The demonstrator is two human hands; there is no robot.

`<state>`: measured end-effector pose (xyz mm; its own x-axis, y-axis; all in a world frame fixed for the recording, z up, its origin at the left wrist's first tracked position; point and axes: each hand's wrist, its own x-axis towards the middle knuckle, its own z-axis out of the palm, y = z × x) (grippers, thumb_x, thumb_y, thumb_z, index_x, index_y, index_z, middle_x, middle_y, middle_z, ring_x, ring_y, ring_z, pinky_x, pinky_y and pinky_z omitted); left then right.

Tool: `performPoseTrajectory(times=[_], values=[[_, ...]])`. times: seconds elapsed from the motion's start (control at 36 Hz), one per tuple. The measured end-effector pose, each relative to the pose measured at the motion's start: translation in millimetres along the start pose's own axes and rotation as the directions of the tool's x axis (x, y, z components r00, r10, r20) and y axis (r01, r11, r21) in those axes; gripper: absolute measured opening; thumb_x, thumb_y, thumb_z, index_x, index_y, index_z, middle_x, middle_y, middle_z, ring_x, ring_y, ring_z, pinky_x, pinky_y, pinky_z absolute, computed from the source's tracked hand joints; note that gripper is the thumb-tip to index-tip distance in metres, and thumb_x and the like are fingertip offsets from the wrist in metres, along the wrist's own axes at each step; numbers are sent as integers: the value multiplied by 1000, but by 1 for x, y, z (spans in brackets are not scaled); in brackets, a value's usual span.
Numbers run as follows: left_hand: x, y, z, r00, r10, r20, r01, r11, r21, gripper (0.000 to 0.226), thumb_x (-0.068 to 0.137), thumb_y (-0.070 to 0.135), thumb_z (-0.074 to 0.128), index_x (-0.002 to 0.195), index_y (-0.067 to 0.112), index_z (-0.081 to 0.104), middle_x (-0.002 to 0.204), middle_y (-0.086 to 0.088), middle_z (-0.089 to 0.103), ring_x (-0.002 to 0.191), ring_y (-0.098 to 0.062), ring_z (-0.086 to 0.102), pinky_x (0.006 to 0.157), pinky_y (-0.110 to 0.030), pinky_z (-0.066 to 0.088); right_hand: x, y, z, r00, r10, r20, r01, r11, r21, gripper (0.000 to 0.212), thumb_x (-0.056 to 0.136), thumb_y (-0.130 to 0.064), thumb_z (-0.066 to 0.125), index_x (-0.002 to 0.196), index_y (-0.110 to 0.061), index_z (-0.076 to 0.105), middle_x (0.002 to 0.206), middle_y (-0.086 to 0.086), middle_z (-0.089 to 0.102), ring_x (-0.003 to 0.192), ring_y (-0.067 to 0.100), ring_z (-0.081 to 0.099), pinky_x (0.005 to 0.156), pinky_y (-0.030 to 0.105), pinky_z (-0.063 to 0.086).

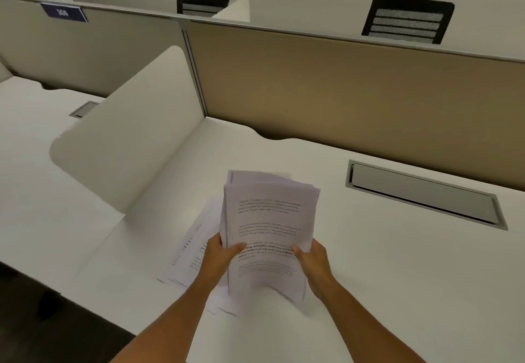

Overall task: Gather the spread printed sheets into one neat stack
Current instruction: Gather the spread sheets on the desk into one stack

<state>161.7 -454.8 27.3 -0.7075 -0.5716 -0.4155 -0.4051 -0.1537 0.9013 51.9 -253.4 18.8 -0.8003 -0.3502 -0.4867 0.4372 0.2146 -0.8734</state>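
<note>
Where beige partition [341, 84] meets white desk [397, 277].

Stack of sheets [270, 229] on desk [369, 277], loose sheets [193, 252] left

sheets [267, 220]: matt paper | desk [397, 277]: smooth matt | partition [341, 87]: possibly cloth

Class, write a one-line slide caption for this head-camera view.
Both hands, left and right, hold a bundle of printed sheets upright on the white desk; more sheets lie flat beside it.
</note>
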Motion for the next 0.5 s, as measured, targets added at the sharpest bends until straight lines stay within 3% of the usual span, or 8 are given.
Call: performPoseTrajectory(times=[0.08,0.25,0.36,0.42,0.5], values=[[-7,6,-10,998,57,-34,-58,998,-16,40,77,10,78,106,32,61,104,5,69,94,-20,67,66,-26,61,-2,-4,11,1000,-25,3,25,1000,16,28,95,-8,60,119,-22,64,109,-2,72,100,21,69,82,34,60],[-16,6,-27,985,116,-131,-121,992,-34,47,75,5,79,105,35,59,104,6,67,94,-17,65,67,-24,59,-4,-8,30,997,-73,32,72,997,37,30,94,-2,59,116,-19,69,106,1,74,98,24,71,83,39,61],[-22,0,-37,983,113,-146,-118,993,-27,46,75,5,79,100,37,59,102,7,67,93,-16,65,63,-19,59,-6,-5,37,993,-91,71,92,996,-6,31,95,-4,59,119,-22,66,108,-1,73,101,23,69,81,35,60],[-22,-9,-42,986,93,-135,-98,995,-31,45,74,5,80,102,35,61,104,6,68,96,-20,66,66,-22,60,-5,-2,40,993,-80,90,83,996,-34,34,94,-6,61,126,-19,61,114,0,70,105,24,67,86,38,60],[-24,-19,-48,991,77,-112,-81,996,-31,46,73,8,81,105,35,62,110,2,68,100,-24,65,78,-37,61,-3,0,42,992,-67,103,73,996,-56,44,92,-9,66,133,-21,53,121,1,65,111,24,63,90,42,57]])
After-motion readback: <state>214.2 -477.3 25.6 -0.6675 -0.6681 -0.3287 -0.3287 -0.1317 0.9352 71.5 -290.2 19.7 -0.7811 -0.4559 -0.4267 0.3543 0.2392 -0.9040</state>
